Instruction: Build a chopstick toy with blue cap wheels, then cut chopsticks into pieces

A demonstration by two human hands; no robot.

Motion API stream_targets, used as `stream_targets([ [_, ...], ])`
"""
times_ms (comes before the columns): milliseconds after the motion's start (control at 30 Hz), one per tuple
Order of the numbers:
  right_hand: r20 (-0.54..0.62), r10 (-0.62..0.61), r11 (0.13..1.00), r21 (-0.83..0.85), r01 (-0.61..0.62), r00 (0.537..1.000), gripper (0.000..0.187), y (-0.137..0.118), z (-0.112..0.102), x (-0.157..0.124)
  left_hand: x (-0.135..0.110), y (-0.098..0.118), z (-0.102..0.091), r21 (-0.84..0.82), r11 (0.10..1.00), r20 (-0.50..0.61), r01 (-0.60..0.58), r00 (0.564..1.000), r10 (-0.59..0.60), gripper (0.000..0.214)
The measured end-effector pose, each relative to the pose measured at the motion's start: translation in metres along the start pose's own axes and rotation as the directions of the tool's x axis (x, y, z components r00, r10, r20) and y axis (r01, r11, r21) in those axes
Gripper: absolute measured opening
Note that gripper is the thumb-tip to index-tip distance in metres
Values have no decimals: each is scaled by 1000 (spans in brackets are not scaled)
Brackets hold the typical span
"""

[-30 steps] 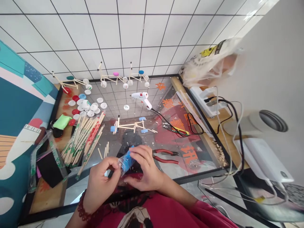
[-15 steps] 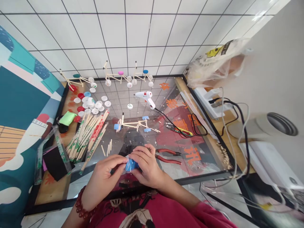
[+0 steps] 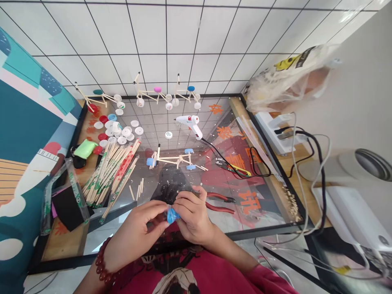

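Both my hands meet over the near edge of the glass-topped table [image 3: 263,212]. My left hand [image 3: 137,232] and my right hand [image 3: 191,218] pinch a small blue piece in clear plastic wrap [image 3: 172,214] between their fingertips; most of it is hidden by the fingers. A half-built stick frame with blue caps [image 3: 173,159] lies on the glass just beyond my hands. Red-handled pliers [image 3: 219,203] rest right of my right hand.
A bundle of chopsticks [image 3: 112,173] lies to the left, bottle caps [image 3: 118,130] behind it. A white glue gun [image 3: 190,122] with its cord sits mid-table. Finished stick models [image 3: 159,96] line the tiled wall. A power strip [image 3: 272,130], cables and a plastic bag [image 3: 290,77] occupy the right.
My hands have closed tighter round the blue wrapped piece, so less of it shows. The view has shifted slightly, with my hands a little lower and to the right.
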State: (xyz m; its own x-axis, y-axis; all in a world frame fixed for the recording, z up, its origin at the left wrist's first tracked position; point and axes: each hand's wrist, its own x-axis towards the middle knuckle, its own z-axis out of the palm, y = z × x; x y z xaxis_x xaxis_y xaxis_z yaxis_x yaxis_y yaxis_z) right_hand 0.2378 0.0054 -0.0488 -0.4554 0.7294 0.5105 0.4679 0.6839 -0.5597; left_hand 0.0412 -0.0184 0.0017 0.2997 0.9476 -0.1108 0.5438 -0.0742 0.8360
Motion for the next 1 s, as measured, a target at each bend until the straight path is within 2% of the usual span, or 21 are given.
stream_targets([
  [167, -12, -16, 999, -39, 15, 1000, 10, 3, 0, -3, 4, -1, 5, 62, 992, -27, -106, 994, 108, 28],
  [333, -72, 6, 1000, 20, -5, 997, 7, 1, -1, -1, 6, 1, 12, -183, 982, -31, -50, 999, 45, 28],
  [433, -39, 47, 990, 134, -42, 998, 18, -2, -4, 2, 5, 1, 10, -238, 970, -105, -51, 994, 27, 28],
  [533, 23, 66, 978, 198, -70, 998, 24, -4, -8, 5, 4, 0, 3, -169, 975, -149, -141, 982, 116, 33],
  [633, -26, 60, 978, 200, -53, 998, 20, -5, -9, 5, 5, 1, -6, -127, 967, -86, -222, 974, 212, 34],
  [733, -89, -3, 980, 196, 20, 996, 16, -5, -8, 4, 7, 4, -7, -155, 955, -52, -254, 967, 249, 28],
  [833, -110, -38, 984, 168, 56, 993, 11, -5, -7, 2, 10, 6, -1, -175, 956, -69, -235, 972, 226, 20],
  [1000, -81, -23, 990, 138, 34, 996, 6, -4, -5, 1, 14, 6, 9, -202, 968, -41, -146, 989, 141, 18],
])
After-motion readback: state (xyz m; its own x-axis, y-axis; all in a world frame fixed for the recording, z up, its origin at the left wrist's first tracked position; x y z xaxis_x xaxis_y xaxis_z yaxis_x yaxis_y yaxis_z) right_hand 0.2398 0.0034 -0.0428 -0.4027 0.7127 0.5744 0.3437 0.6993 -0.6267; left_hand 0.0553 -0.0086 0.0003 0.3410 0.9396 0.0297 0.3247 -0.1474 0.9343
